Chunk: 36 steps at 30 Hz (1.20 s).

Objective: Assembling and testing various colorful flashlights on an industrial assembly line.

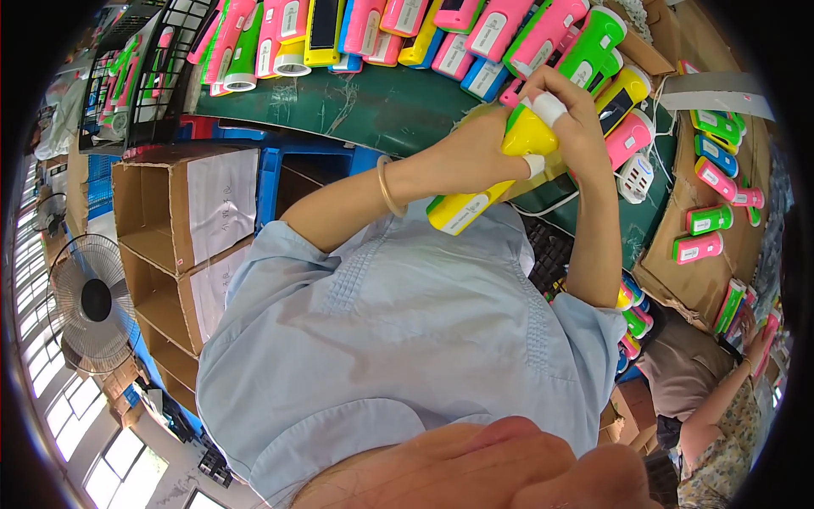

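Observation:
A yellow and green flashlight is held at a slant in front of my chest, over the near edge of the green table. My left hand, with a bangle on its wrist, is wrapped round the flashlight's body. My right hand closes over its wide far end, fingers bent; white tape is wound on a finger. A small pink piece shows beside the right fingertips; whether they touch it I cannot tell. Just beyond both hands lie several pink, green, yellow and blue flashlights.
The green table carries a white multi-port USB charger with cables at right. More flashlights lie on cardboard farther right, near another person. Cardboard compartments, a wire rack and a fan stand at left.

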Motion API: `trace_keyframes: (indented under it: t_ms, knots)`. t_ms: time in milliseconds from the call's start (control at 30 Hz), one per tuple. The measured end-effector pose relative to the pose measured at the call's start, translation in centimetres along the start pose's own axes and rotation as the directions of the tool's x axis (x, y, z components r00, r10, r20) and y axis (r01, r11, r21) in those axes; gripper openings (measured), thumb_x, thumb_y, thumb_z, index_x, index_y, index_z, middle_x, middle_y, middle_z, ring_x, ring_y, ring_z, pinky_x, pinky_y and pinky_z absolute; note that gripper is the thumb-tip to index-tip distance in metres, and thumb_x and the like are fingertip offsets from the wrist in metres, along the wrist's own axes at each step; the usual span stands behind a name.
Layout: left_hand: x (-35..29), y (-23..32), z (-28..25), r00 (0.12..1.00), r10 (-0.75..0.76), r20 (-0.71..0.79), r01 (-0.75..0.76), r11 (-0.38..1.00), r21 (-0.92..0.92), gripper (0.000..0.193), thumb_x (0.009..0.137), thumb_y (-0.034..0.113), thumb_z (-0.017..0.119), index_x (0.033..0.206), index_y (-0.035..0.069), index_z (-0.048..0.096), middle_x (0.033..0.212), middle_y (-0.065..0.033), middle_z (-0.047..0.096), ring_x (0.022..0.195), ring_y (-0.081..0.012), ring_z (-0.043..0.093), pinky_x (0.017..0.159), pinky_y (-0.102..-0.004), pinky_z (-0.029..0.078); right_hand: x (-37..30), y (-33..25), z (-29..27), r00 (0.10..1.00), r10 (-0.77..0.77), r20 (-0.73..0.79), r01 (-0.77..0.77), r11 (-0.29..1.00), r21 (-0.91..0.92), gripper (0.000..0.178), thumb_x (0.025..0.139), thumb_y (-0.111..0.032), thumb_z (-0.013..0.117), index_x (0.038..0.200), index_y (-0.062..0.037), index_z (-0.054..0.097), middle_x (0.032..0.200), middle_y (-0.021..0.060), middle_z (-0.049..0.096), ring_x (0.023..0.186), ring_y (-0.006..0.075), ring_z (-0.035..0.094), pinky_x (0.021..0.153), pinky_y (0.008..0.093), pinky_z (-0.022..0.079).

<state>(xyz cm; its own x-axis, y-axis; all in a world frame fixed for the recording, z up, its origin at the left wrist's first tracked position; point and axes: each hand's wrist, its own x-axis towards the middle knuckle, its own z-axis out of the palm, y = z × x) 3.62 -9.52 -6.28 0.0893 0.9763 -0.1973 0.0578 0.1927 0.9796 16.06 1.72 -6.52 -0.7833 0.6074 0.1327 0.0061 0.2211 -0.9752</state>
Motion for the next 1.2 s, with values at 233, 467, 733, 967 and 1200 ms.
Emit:
trace_keyframes:
  t_ms: [233,467,733,967,1200]
  knots:
    - [1.0,-0.7,-0.4,0.998,-0.011,0.055,0.024,0.969,-0.244,0.051,0.074,0.013,0.063,0.116,-0.001,0.038,0.085,-0.0086,0.056,0.063,-0.016,0.059,0.055,-0.0281,0.048,-0.1,-1.4,0.8,0.937,0.05,-0.346,-0.201,0.887,-0.416,0.032,0.082,-0.028,0.055,0.092,0.0021,0.059,0.072,0.015,0.058,0.068,0.0218,0.058,0.063,0.0318,0.044]
    - [2.0,2.1,-2.3,0.988,-0.058,0.142,0.147,0.621,-0.77,0.029,0.083,0.022,0.058,0.1,0.001,0.047,0.074,-0.0093,0.056,0.057,-0.0203,0.058,0.052,-0.0317,0.048,-5.6,0.4,2.4,0.872,0.139,-0.469,-0.239,0.958,-0.161,0.014,0.085,-0.01,0.056,0.092,0.0019,0.059,0.074,0.004,0.057,0.062,0.0084,0.048,0.055,0.0225,0.038]
    - [2.9,1.1,-1.8,0.986,-0.14,0.094,0.165,0.694,-0.701,0.035,0.079,0.023,0.056,0.107,0.002,0.047,0.08,-0.0102,0.057,0.059,-0.0194,0.058,0.055,-0.0305,0.049,-8.5,3.3,4.4,0.849,0.241,-0.471,-0.271,0.963,0.005,0.015,0.088,-0.01,0.05,0.095,-0.0002,0.059,0.069,0.0001,0.051,0.057,0.0049,0.042,0.05,0.0199,0.033]
    - [5.5,4.9,-6.4,0.789,0.571,-0.229,-0.424,0.774,0.47,0.035,0.084,0.023,0.059,0.107,-0.002,0.049,0.092,-0.0109,0.058,0.081,-0.0204,0.061,0.067,-0.0336,0.051,-7.4,1.1,1.7,0.821,0.338,-0.46,-0.151,0.906,0.395,0.019,0.092,-0.013,0.045,0.107,-0.0021,0.049,0.07,0.0016,0.054,0.052,0.0058,0.044,0.045,0.0171,0.032]
    - [8.4,4.3,-7.7,0.69,0.433,-0.58,-0.046,0.826,0.562,0.067,0.079,0.029,0.065,0.117,-0.011,0.027,0.103,-0.0293,0.048,0.09,-0.0405,0.054,0.079,-0.0438,0.045,-5.2,0.9,0.9,0.801,0.179,-0.571,-0.169,0.983,0.07,0.015,0.085,-0.011,0.061,0.095,0.0004,0.064,0.089,0.0028,0.062,0.081,0.0075,0.054,0.072,0.0207,0.041]
